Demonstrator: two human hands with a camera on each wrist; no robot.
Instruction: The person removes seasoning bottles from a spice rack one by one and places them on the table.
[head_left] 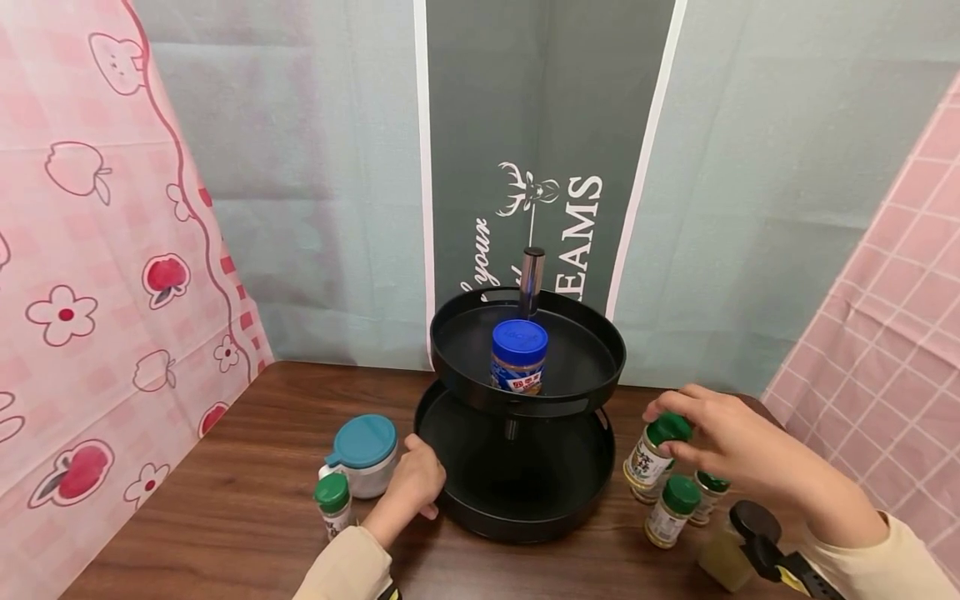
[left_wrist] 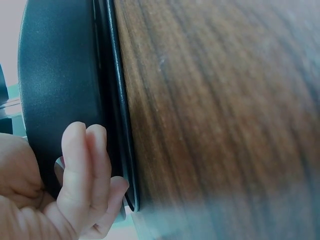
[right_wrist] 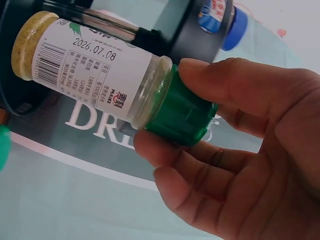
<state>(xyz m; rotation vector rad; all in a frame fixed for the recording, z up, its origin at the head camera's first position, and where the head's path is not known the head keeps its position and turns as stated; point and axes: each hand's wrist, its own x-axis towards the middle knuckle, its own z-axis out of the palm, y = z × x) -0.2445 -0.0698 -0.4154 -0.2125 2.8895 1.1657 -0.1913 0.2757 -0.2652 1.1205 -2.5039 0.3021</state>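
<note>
A black two-tier round tray [head_left: 517,529] stands mid-table. My left hand [head_left: 418,477] grips the left rim of its lower tier; in the left wrist view, fingers [left_wrist: 82,170] lie against the outside of the black wall [left_wrist: 62,75]. My right hand [head_left: 723,433] pinches the green cap of a spice jar [head_left: 643,467], right of the tray. The right wrist view shows this clear jar [right_wrist: 90,65] tilted, with a white printed label and yellowish contents at its base. A blue-lidded jar [head_left: 519,354] stands on the upper tier.
Left of the tray are a teal-lidded container [head_left: 366,446] and a green-capped jar [head_left: 333,500]. More green-capped jars [head_left: 671,512] [head_left: 708,496] and a dark-lidded jar [head_left: 727,554] stand near the right forearm. Fabric hangs behind and at both sides.
</note>
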